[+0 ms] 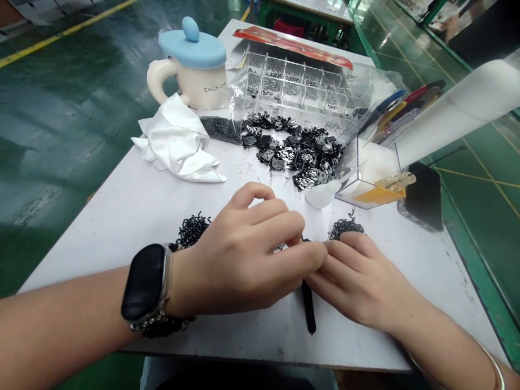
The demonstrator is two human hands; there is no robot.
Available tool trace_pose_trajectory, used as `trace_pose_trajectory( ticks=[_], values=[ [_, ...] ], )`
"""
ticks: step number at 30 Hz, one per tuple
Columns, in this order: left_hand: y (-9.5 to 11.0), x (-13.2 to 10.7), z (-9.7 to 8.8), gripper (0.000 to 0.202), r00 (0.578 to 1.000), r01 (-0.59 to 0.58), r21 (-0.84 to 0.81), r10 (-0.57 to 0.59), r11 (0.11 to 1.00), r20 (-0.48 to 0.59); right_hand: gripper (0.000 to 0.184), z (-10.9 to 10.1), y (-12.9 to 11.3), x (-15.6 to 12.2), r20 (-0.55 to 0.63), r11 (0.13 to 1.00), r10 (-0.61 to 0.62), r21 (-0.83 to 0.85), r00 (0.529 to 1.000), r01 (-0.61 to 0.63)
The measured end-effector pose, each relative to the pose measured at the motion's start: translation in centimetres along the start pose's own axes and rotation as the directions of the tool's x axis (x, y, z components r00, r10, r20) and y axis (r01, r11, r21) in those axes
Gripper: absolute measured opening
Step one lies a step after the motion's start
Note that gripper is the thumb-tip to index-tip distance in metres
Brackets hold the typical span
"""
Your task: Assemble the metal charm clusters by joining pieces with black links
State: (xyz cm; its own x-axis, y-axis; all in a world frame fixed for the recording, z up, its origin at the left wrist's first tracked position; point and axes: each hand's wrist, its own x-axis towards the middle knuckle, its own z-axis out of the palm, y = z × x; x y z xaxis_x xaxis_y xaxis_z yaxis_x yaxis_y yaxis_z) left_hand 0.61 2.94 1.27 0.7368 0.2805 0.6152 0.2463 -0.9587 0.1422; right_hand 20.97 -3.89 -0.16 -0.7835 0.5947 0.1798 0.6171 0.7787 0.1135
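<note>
My left hand (247, 254), with a black watch (145, 284) on its wrist, is curled over the middle of the white table (122, 216), fingers pinched together on a small part I cannot make out. My right hand (357, 281) meets it fingertip to fingertip, closed around a thin black tool (309, 309) that points toward me. A heap of small black wire hooks (193, 228) lies just behind my left wrist. Another such heap (345, 227) sits right behind my right fingers. A larger pile of black and silver metal pieces (296, 151) lies further back.
A cream mug with a blue lid (195, 65) and a crumpled white cloth (179, 141) stand at the back left. A clear compartment box (296, 81) is at the back. A clear holder with pens (377, 157) and a black phone (424, 197) are on the right.
</note>
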Motion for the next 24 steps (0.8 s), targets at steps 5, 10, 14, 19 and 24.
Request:
trace_pose_trajectory(
  ticks=[5,10,14,19,24],
  values=[
    [0.1,0.2,-0.1,0.012,0.987,0.157,-0.128,-0.158,0.979,0.005,0.013,-0.4,0.1,-0.2,-0.112,0.999,0.013,-0.037,0.994,-0.017],
    [0.0,0.3,0.0,0.015,0.965,0.26,-0.224,-0.263,0.939,0.016,0.016,-0.6,0.1,-0.4,-0.06,0.994,-0.033,-0.102,0.998,0.027],
    [-0.2,0.1,0.3,0.017,0.973,0.228,-0.188,-0.233,0.955,0.0,0.016,-0.6,0.1,-0.4,-0.038,0.993,-0.046,-0.11,0.998,0.042],
    [-0.5,0.2,0.3,0.015,0.989,0.145,-0.096,-0.148,0.985,-0.021,0.012,-2.6,0.3,-1.2,-0.188,0.981,0.132,0.164,0.973,-0.101],
    [-0.4,0.0,0.4,0.009,0.993,0.113,-0.051,-0.114,0.992,-0.013,0.014,-4.0,-0.6,-1.5,-0.225,0.634,0.628,0.703,0.745,-0.322]
  ],
)
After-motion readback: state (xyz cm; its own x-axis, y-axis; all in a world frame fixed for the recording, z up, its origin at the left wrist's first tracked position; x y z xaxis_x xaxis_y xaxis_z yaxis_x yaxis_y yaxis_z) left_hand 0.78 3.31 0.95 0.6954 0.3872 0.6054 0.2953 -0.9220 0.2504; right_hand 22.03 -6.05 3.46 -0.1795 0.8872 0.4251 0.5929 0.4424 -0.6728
